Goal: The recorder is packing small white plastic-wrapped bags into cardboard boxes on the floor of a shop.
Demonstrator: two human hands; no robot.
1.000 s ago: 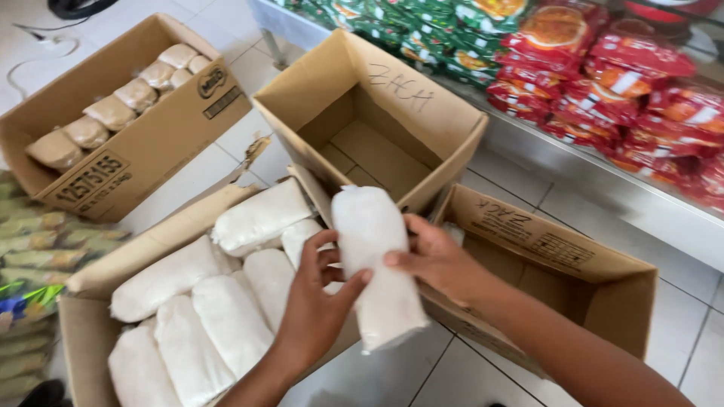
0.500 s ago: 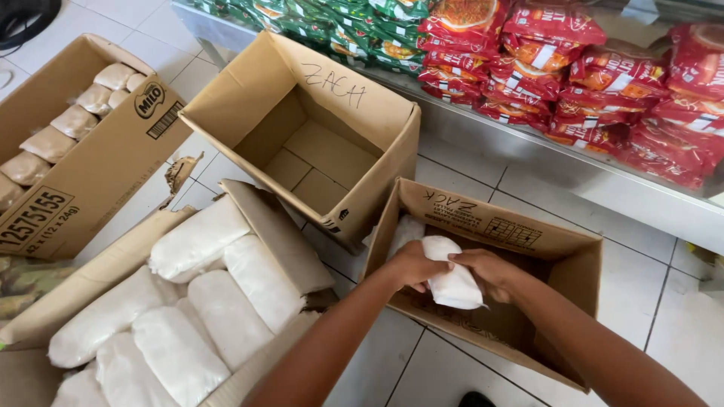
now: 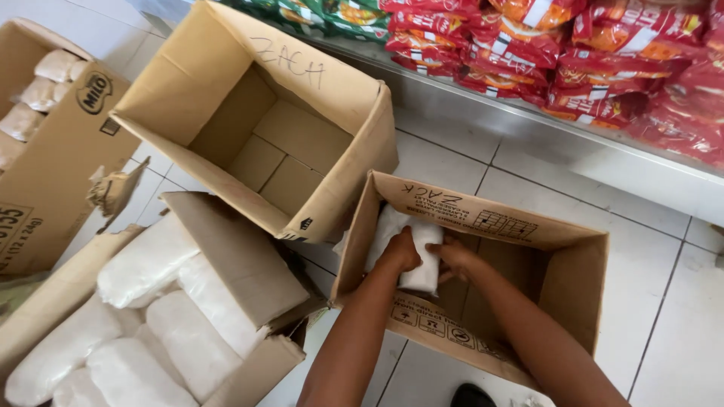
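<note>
White bag [image 3: 422,260] sits low inside the cardboard box [image 3: 528,234], fingers of both hands [image 3: 400,252] clasping it.

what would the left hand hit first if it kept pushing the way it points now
Probably the white bag already standing in the left corner of the box, just beyond the left hand and the bag it holds; depth is hard to judge.

Single head-worn view, steeply downward, close over open cardboard boxes [image 3: 483,226] on tiled floor [image 3: 671,332]
</note>
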